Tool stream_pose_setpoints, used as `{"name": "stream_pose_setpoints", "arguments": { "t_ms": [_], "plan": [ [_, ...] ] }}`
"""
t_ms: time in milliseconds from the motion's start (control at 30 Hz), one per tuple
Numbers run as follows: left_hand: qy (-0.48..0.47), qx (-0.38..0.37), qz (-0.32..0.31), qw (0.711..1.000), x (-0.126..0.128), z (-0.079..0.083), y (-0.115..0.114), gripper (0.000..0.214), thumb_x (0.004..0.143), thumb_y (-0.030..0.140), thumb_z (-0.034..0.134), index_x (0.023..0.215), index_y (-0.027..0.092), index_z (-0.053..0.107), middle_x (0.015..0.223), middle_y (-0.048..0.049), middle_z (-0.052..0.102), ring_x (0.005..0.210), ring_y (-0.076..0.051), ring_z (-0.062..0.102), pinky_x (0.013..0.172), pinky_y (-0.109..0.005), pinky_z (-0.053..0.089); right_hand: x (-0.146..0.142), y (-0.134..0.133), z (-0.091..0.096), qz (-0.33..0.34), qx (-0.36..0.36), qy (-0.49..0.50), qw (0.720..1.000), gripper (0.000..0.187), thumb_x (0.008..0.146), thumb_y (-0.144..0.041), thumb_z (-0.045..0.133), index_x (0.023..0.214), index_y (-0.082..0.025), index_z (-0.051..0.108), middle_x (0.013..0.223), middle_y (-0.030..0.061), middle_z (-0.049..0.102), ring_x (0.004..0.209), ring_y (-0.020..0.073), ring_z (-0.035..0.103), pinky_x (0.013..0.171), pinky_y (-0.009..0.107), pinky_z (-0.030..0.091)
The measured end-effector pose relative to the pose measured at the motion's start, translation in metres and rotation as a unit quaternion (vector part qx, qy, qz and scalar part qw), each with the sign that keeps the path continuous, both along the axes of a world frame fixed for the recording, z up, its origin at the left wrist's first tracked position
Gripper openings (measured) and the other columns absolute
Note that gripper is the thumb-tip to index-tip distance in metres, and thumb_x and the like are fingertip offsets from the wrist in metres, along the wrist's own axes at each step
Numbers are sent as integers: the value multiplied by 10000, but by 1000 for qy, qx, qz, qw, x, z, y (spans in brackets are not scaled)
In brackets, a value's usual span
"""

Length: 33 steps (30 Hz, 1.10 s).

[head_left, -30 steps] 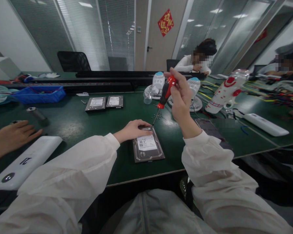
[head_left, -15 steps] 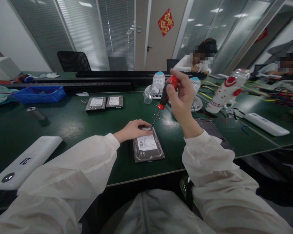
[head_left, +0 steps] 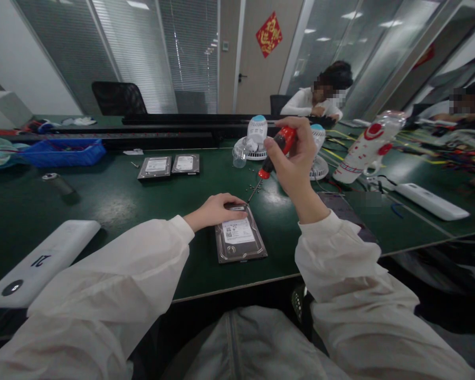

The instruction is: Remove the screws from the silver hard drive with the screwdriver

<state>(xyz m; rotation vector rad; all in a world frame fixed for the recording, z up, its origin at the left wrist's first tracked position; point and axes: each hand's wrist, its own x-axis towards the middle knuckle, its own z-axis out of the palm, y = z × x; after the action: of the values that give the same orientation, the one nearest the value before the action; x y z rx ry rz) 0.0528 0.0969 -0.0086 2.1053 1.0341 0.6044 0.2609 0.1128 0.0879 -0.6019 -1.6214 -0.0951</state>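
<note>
A hard drive (head_left: pixel 240 237) with a white label lies flat on the green table in front of me. My left hand (head_left: pixel 219 211) grips its far end, thumb across the top and fingers along the far edge. In my right hand (head_left: pixel 296 155) is a red and black screwdriver (head_left: pixel 266 168), its handle wrapped by my fingers. The shaft slants down to the left, and its tip meets the drive's far right corner by my left fingertips. Small screws (head_left: pixel 257 186) lie scattered just beyond the drive.
Two more hard drives (head_left: pixel 155 167) lie farther back, left of centre. A blue tray (head_left: pixel 65 153) and a metal cylinder (head_left: pixel 58 183) are at left, a white power bank (head_left: pixel 43 261) nearer. White fans (head_left: pixel 257 137) and a tilted bottle (head_left: pixel 370 145) stand at right. A person (head_left: pixel 320 95) sits across.
My right hand's fingers have shifted on the screwdriver handle, which now leans slightly more to the right. The left hand and the hard drive have stayed in place.
</note>
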Motion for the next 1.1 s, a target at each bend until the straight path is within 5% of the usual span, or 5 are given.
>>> {"name": "stream_pose_setpoints", "arguments": {
  "t_ms": [233,400,567,833,1100],
  "plan": [
    [-2,-2,0,1000,-1,-1,0,555,784,620,687,1224,282,703,1201,-54,676,1075,-257,649,935,-390,521,2,5,-2,74,-33,-28,996,521,907,-659,450,1345,-387,529,1164,22,647,1096,240,623,1040,498,506],
    [-3,2,0,1000,0,0,0,549,782,613,692,1216,278,708,1197,-56,681,1088,-264,643,954,-400,511,1,4,-1,10,-19,-30,999,424,863,-588,598,1210,-346,619,1109,37,629,1084,251,599,1083,547,474],
    [-9,3,3,1000,1,-4,2,529,783,581,701,1210,270,711,1192,-57,685,1076,-258,649,951,-398,513,-1,2,0,85,-32,-60,994,493,939,-626,410,1348,-383,539,1263,21,613,1249,254,553,1150,521,414],
    [-14,6,0,1000,1,-4,2,523,781,583,705,1199,270,716,1196,-54,689,1084,-253,650,954,-381,513,-4,8,-6,52,5,-19,998,445,834,-553,655,1204,-333,543,1181,27,592,1030,213,632,920,419,571],
    [-14,0,2,1000,1,-5,3,540,780,595,701,1212,271,709,1211,-57,685,1085,-257,653,935,-381,523,-2,8,-6,129,-35,-62,989,453,948,-563,461,1366,-390,488,1374,0,580,1248,231,597,1003,433,562]
  ]
}}
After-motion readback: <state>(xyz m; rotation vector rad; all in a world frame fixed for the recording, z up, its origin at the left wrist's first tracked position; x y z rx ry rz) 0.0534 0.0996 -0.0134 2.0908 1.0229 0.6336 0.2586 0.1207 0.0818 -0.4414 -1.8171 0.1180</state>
